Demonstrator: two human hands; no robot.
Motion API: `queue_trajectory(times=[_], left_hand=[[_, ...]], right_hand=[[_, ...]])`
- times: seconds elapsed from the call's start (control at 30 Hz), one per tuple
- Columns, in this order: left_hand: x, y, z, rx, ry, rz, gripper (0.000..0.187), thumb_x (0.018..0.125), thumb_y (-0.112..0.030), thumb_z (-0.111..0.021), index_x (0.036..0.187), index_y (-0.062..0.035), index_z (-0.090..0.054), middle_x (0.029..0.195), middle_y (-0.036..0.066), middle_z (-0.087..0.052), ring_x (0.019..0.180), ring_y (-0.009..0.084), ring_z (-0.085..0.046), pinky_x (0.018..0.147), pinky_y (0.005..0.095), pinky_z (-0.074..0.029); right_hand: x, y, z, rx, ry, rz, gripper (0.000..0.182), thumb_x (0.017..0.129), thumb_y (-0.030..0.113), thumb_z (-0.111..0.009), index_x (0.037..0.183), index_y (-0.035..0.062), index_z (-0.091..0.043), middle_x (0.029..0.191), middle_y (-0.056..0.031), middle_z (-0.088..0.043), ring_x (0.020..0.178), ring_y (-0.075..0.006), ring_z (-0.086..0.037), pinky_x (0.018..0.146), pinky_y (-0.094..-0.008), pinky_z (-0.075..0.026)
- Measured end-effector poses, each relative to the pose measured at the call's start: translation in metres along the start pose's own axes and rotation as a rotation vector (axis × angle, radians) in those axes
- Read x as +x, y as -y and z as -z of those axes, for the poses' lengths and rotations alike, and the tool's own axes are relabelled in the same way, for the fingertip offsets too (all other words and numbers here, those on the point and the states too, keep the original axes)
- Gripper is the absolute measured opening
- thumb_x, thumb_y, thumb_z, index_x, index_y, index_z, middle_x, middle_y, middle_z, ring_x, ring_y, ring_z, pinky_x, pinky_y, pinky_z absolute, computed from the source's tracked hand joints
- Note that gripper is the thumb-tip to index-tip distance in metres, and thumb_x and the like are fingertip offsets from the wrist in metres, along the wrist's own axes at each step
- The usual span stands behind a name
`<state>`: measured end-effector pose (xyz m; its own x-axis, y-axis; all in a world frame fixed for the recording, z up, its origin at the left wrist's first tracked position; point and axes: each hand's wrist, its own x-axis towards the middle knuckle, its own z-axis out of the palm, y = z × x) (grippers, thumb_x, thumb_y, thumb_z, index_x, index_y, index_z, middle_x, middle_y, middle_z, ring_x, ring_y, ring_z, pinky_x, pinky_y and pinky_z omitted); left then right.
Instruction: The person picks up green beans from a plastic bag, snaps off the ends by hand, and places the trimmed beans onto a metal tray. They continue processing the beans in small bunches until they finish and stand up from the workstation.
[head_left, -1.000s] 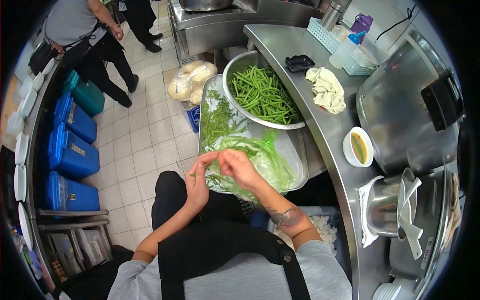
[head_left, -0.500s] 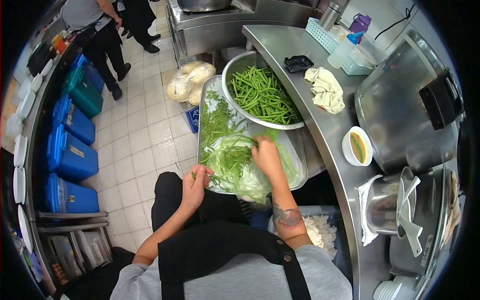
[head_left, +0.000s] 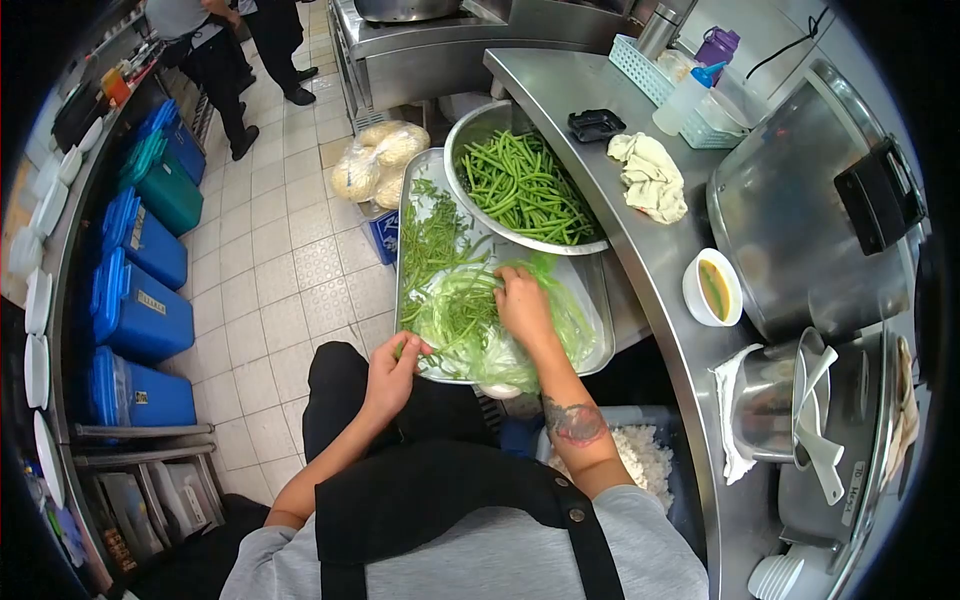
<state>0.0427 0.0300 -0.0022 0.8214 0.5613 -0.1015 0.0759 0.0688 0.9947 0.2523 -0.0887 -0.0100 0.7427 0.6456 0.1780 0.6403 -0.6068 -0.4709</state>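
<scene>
A metal tray (head_left: 606, 335) rests in front of my lap, with thin green strips (head_left: 435, 235) spread along its left side. On its near half lies a clear plastic bag (head_left: 562, 315) with more cut greens on it. My left hand (head_left: 392, 368) is at the tray's near left corner, thumb and fingers pinched on a small green bean piece that mostly hides inside them. Over the bag, my right hand (head_left: 522, 305) has its fingers curled down at the strips; its fingertips are partly hidden. Whole green beans (head_left: 520, 185) fill a steel bowl (head_left: 462, 130) beyond.
A steel counter (head_left: 640, 260) curves along my right, carrying a cloth (head_left: 648, 178), a soup bowl (head_left: 714, 288) and a large pot (head_left: 790, 220). Bagged pale food (head_left: 378, 160) sits left of the bowl. Lidded blue bins (head_left: 145, 310) line the left side. Two people stand at far left.
My right hand has shifted slightly left and up over the greens. My left hand has barely moved. The bag's near edge has drawn back from the tray rim. A person at far left has stepped away.
</scene>
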Motion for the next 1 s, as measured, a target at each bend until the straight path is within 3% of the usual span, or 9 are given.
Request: queue_trajectory(times=[0.1, 0.3, 0.5, 0.6, 1.0], left_hand=[[-0.001, 0.000, 0.002, -0.001, -0.003, 0.004, 0.028, 0.096, -0.023, -0.048, 0.080, -0.0042, -0.061, 0.058, -0.004, -0.047, 0.055, 0.0035, -0.041, 0.050, 0.0213, -0.033], [0.001, 0.013, 0.003, 0.033, 0.004, -0.009, 0.027, 0.095, -0.022, -0.050, 0.079, -0.0040, -0.061, 0.059, -0.003, -0.048, 0.056, 0.0039, -0.042, 0.052, 0.0216, -0.034], [0.001, 0.011, 0.003, 0.056, 0.000, 0.025, 0.026, 0.094, -0.022, -0.051, 0.078, -0.0030, -0.061, 0.059, -0.003, -0.048, 0.056, 0.0050, -0.043, 0.052, 0.0229, -0.035], [0.003, 0.015, 0.005, 0.062, 0.008, 0.038, 0.026, 0.094, -0.021, -0.052, 0.078, -0.0025, -0.061, 0.060, -0.003, -0.050, 0.057, 0.0053, -0.044, 0.053, 0.0230, -0.036], [0.003, 0.013, 0.005, 0.039, 0.027, 0.027, 0.021, 0.093, -0.016, -0.052, 0.080, -0.0021, -0.061, 0.062, -0.004, -0.049, 0.058, 0.0041, -0.043, 0.053, 0.0223, -0.034]], right_hand=[[0.000, 0.001, -0.001, -0.012, -0.039, -0.033, 0.022, 0.077, 0.011, -0.066, 0.097, 0.0046, -0.061, 0.095, -0.0187, -0.060, 0.089, -0.0368, -0.059, 0.075, -0.0445, -0.049], [0.001, 0.002, -0.002, -0.097, -0.036, -0.075, 0.019, 0.074, 0.016, -0.069, 0.086, 0.0034, -0.060, 0.094, -0.0174, -0.060, 0.089, -0.0358, -0.059, 0.074, -0.0464, -0.048], [0.000, 0.010, 0.005, -0.152, 0.045, -0.101, 0.020, 0.071, 0.016, -0.068, 0.085, 0.0040, -0.062, 0.097, -0.0152, -0.059, 0.096, -0.0346, -0.056, 0.077, -0.0508, -0.046], [0.000, 0.013, 0.008, -0.150, 0.124, -0.101, 0.027, 0.072, 0.018, -0.069, 0.091, -0.0004, -0.063, 0.102, -0.0178, -0.058, 0.101, -0.0359, -0.055, 0.078, -0.0541, -0.044], [0.000, 0.008, 0.006, -0.031, 0.124, -0.086, 0.017, 0.072, 0.015, -0.067, 0.084, 0.0044, -0.064, 0.091, -0.0142, -0.064, 0.093, -0.0336, -0.059, 0.078, -0.0519, -0.045]])
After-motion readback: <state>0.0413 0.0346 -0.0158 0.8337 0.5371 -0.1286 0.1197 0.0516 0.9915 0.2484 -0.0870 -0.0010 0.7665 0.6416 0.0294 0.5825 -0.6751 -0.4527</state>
